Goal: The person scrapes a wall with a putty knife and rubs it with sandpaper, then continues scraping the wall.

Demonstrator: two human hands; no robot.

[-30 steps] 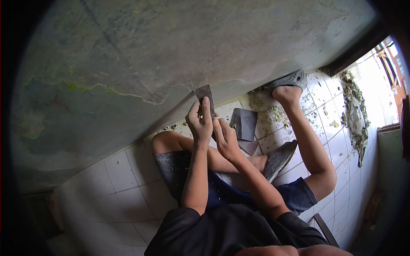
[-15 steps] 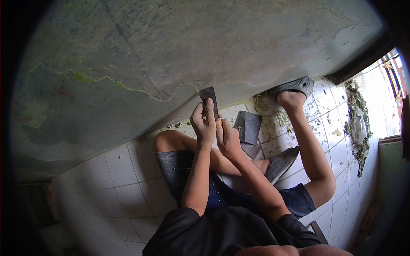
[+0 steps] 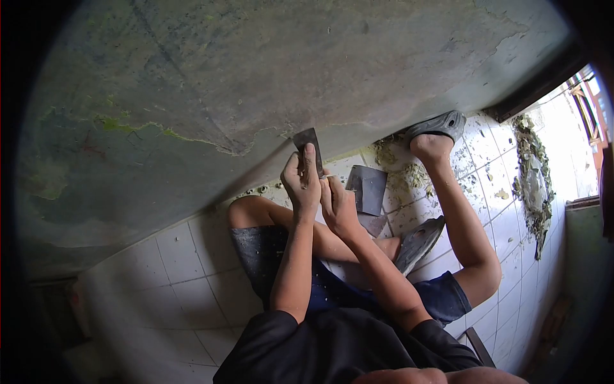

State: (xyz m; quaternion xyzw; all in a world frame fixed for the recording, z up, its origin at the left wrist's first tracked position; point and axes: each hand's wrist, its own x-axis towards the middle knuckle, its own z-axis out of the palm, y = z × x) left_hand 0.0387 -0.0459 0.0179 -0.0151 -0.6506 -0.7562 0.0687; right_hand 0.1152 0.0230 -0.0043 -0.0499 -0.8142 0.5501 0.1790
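A paint scraper point(image 3: 308, 138) with a dark, wide blade is held in both of my hands, its edge at the wall point(image 3: 211, 77) by the border of a peeled patch. My left hand point(image 3: 302, 185) is closed around the blade, with the thumb lying along its face. Just behind it, my right hand point(image 3: 340, 206) grips the handle, of which only a small orange bit shows between the hands. Whether the edge touches the wall is hard to tell. Ragged flakes of paint point(image 3: 173, 132) edge the bare grey area of the wall.
Dark sheets that look like sandpaper point(image 3: 366, 190) lie on the white tiled floor point(image 3: 182, 249) beside my crossed legs. Paint chips litter the tiles near my clog point(image 3: 441, 126). A long heap of scrapings point(image 3: 534, 173) lies at the right, close to a bright doorway.
The view has shifted slightly. The scraper and both hands sit a little further left, with the same grip; the blade stays by the same paint border.
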